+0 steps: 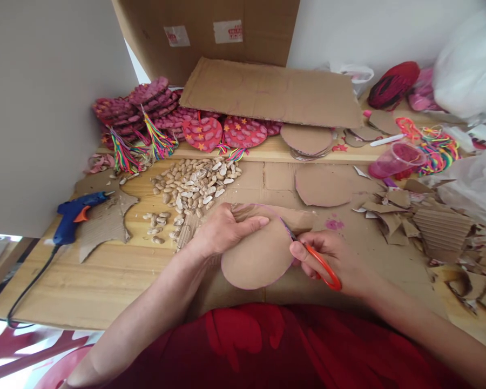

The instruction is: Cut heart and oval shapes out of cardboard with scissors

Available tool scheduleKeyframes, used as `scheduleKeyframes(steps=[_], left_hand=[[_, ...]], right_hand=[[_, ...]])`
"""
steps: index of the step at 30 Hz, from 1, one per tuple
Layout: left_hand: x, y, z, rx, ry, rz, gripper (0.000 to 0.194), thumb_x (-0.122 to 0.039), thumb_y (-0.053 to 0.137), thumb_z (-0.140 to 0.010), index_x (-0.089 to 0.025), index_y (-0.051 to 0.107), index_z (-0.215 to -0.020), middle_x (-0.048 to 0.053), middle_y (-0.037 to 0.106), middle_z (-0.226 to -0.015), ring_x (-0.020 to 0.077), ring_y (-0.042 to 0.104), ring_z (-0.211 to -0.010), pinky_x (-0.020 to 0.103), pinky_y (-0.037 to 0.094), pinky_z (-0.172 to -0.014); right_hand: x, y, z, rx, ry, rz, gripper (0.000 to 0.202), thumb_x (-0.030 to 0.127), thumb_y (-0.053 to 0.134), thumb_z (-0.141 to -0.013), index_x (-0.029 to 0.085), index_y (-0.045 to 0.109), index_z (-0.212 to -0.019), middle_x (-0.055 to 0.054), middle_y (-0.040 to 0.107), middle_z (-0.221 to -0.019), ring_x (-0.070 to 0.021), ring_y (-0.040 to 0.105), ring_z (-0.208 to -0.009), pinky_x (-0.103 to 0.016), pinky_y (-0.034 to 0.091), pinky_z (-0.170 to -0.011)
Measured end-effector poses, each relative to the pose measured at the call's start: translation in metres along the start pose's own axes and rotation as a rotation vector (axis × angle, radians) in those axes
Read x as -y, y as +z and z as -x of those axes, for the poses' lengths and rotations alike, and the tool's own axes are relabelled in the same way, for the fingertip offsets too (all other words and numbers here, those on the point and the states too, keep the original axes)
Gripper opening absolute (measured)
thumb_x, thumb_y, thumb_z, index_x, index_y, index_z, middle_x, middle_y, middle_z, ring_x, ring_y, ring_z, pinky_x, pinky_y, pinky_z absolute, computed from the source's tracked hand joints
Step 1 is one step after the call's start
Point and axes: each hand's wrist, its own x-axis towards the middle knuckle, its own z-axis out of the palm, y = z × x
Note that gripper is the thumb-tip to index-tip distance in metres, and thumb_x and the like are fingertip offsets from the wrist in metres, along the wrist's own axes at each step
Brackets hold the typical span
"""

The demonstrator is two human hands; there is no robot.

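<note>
My left hand point(229, 229) grips a piece of cardboard point(257, 259) by its upper left part, thumb on top. The piece has a rounded lower edge and a purple line drawn along its outline. In my right hand point(322, 254) is a pair of scissors point(322, 266) with orange handles. Its blades meet the cardboard's upper right edge at the purple line, and part of them is hidden by the cardboard. A strip of cardboard point(297, 217) extends behind the blades.
Peanut shells point(194, 181) are heaped behind my left hand. A blue glue gun point(71, 216) lies at the left. Cardboard scraps point(441, 227) pile up at the right, near a pink cup point(397, 159). Decorated red discs point(202, 133) and a cardboard sheet point(271, 94) are at the back.
</note>
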Motion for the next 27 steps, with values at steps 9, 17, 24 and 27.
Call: scheduleKeyframes(steps=[9,17,24,27], left_hand=[[0.007,0.001,-0.003,-0.034,-0.029,0.006,0.041,-0.055,0.073,-0.078,-0.02,0.077,-0.101,0.007,0.079,-0.102,0.0254,0.073,-0.088,0.029,0.055,-0.067],[0.004,0.002,-0.001,-0.022,0.009,0.068,0.036,-0.051,0.072,-0.081,-0.021,0.077,-0.102,0.004,0.079,-0.104,0.0245,0.074,-0.091,0.03,0.057,-0.072],[0.003,0.005,-0.002,-0.017,-0.038,0.081,0.037,-0.053,0.073,-0.079,-0.021,0.077,-0.098,0.006,0.079,-0.102,0.0253,0.074,-0.09,0.03,0.057,-0.069],[0.002,0.006,-0.002,-0.001,-0.056,0.125,0.037,-0.053,0.072,-0.08,-0.021,0.077,-0.097,0.006,0.079,-0.099,0.0247,0.074,-0.084,0.03,0.056,-0.064]], right_hand=[[0.001,-0.001,0.001,0.002,0.01,0.053,0.049,0.06,0.065,-0.085,0.021,0.051,-0.059,0.001,0.053,-0.053,-0.0103,0.04,-0.046,-0.025,0.029,-0.043],[0.002,0.0,0.0,-0.001,-0.007,0.036,0.053,0.067,0.06,-0.086,0.021,0.051,-0.061,0.002,0.05,-0.052,-0.0114,0.043,-0.049,-0.025,0.031,-0.046],[-0.001,-0.004,-0.002,0.035,-0.035,0.088,0.051,0.061,0.062,-0.088,0.02,0.048,-0.06,0.004,0.047,-0.054,-0.0096,0.038,-0.049,-0.024,0.027,-0.046],[-0.002,-0.005,-0.002,0.033,-0.03,0.104,0.051,0.062,0.059,-0.09,0.02,0.049,-0.063,0.004,0.047,-0.054,-0.0099,0.038,-0.05,-0.024,0.028,-0.046]])
